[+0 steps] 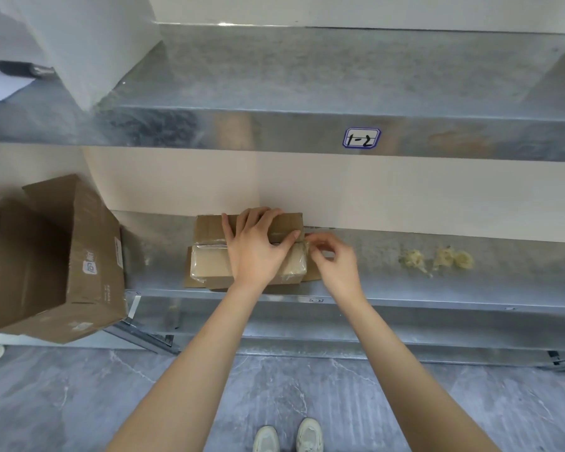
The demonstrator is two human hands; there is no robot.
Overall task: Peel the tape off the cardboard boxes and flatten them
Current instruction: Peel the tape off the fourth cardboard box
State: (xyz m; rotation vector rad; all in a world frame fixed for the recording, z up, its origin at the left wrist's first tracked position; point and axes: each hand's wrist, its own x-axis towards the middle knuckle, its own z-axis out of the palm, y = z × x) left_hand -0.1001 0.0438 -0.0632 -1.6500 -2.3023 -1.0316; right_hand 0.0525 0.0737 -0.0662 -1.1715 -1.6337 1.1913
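A small taped cardboard box lies on the lower metal shelf, wrapped in clear tape across its top. My left hand lies flat on the box top, fingers spread, pressing it down. My right hand is at the box's right end, its fingertips pinching the clear tape at that edge. A flat piece of cardboard sticks out under the box.
A large open brown box stands tilted at the left end of the shelf. Three crumpled balls of peeled tape lie on the shelf to the right. An upper shelf labelled 1-2 overhangs. My shoes stand on grey floor.
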